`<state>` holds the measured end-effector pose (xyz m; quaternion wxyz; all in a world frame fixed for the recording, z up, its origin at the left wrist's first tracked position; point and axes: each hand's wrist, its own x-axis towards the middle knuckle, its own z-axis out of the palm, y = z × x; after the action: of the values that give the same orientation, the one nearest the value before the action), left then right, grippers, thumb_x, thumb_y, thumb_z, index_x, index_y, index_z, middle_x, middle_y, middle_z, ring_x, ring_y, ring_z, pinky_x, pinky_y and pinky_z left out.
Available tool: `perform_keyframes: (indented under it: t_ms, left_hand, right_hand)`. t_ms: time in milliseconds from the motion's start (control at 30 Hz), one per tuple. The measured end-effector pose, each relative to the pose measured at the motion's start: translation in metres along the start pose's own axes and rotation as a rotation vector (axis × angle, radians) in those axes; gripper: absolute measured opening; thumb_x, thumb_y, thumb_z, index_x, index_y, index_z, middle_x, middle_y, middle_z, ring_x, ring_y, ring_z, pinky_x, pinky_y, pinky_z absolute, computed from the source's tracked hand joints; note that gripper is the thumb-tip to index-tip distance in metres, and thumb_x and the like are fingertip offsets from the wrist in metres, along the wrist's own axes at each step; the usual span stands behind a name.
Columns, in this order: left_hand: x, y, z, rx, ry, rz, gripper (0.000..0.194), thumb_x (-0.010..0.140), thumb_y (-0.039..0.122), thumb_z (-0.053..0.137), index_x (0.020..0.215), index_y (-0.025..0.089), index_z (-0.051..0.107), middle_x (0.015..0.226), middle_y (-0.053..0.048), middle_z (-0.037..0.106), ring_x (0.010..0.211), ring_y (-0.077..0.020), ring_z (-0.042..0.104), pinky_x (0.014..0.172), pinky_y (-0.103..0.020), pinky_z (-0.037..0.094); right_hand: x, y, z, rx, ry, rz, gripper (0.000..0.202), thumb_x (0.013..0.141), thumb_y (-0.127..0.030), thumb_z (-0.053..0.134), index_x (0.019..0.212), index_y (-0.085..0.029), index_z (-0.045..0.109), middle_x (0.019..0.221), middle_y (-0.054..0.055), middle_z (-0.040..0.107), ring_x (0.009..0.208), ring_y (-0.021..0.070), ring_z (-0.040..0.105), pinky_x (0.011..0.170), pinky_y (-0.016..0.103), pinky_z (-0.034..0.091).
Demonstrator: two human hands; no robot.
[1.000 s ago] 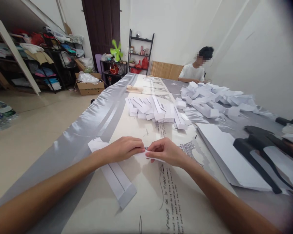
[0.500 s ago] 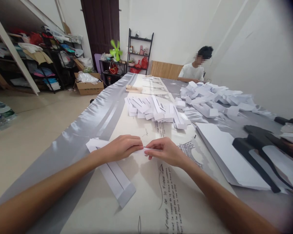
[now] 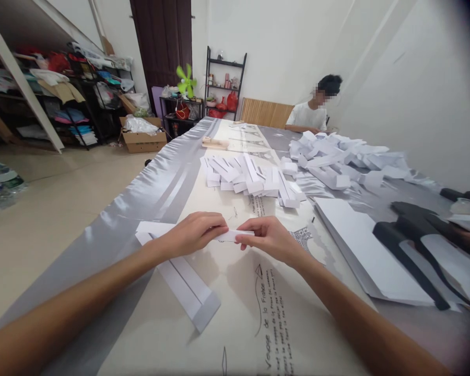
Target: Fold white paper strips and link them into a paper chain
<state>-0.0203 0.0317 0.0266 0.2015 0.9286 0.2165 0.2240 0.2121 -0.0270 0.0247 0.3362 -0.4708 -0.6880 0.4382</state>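
A narrow folded white paper strip [image 3: 231, 235] is stretched between my two hands above the printed tablecloth. My left hand [image 3: 203, 231] pinches its left part, fingers pressed together. My right hand [image 3: 264, 237] grips the right end between thumb and fingers. Under my left wrist and forearm lie other folded paper strips [image 3: 186, 287], one slanting toward the table's near side, partly hidden by the arm. Beyond my hands is a heap of folded white paper pieces [image 3: 254, 175].
A larger pile of white paper [image 3: 348, 154] lies at the back right, near a seated person [image 3: 307, 115]. Stacked white sheets [image 3: 360, 245] and black objects [image 3: 411, 250] are on the right. A wooden piece [image 3: 215, 143] lies farther back.
My hands have moved slightly apart, and more of the paper strip shows between them. The loose strips under my left arm have shifted a little.
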Motion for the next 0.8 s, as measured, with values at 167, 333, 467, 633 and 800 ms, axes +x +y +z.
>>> perform_keyframes:
  t_ms: [167, 333, 467, 633, 800]
  left_hand:
    - [-0.0012, 0.0011, 0.0007, -0.022, 0.034, -0.001, 0.029, 0.105, 0.029, 0.042, 0.082, 0.018, 0.058, 0.074, 0.001, 0.056, 0.067, -0.0128, 0.051, 0.062, -0.025, 0.035]
    - [-0.0018, 0.0027, -0.0005, 0.025, 0.035, 0.021, 0.030, 0.105, 0.027, 0.041, 0.081, 0.018, 0.056, 0.074, 0.001, 0.055, 0.068, -0.0132, 0.051, 0.063, -0.025, 0.035]
    - [-0.0016, 0.0016, -0.0012, 0.060, 0.029, 0.029, 0.029, 0.105, 0.026, 0.041, 0.080, 0.018, 0.055, 0.074, 0.001, 0.055, 0.068, -0.0133, 0.051, 0.063, -0.025, 0.035]
    - [-0.0020, 0.0014, 0.0009, 0.081, 0.056, 0.047, 0.029, 0.105, 0.027, 0.041, 0.085, 0.018, 0.058, 0.081, -0.001, 0.058, 0.073, -0.0144, 0.054, 0.066, -0.025, 0.037]
    - [-0.0024, 0.0002, -0.0012, 0.135, 0.052, 0.082, 0.031, 0.106, 0.027, 0.038, 0.086, 0.018, 0.060, 0.080, -0.002, 0.060, 0.072, -0.0148, 0.054, 0.067, -0.027, 0.038]
  right_hand:
    - [-0.0001, -0.0026, 0.0010, 0.009, 0.048, -0.010, 0.019, 0.086, -0.040, 0.073, 0.087, -0.021, 0.078, 0.073, 0.002, 0.074, 0.068, 0.0164, 0.066, 0.062, 0.028, 0.047]
    - [-0.0003, -0.0037, 0.0024, 0.009, 0.045, -0.023, 0.019, 0.086, -0.040, 0.073, 0.088, -0.022, 0.078, 0.073, 0.002, 0.074, 0.065, 0.0155, 0.065, 0.059, 0.027, 0.045]
    - [0.0000, -0.0024, 0.0012, 0.024, 0.059, -0.015, 0.020, 0.085, -0.040, 0.074, 0.084, -0.021, 0.077, 0.066, 0.001, 0.071, 0.059, 0.0138, 0.062, 0.055, 0.026, 0.043]
    - [-0.0002, -0.0002, 0.0046, 0.031, 0.094, -0.038, 0.020, 0.086, -0.041, 0.073, 0.085, -0.021, 0.077, 0.067, 0.002, 0.072, 0.060, 0.0148, 0.062, 0.055, 0.027, 0.044]
    - [-0.0008, 0.0002, 0.0045, 0.025, 0.076, -0.047, 0.020, 0.086, -0.042, 0.074, 0.088, -0.022, 0.077, 0.072, 0.002, 0.073, 0.065, 0.0164, 0.066, 0.060, 0.028, 0.047]
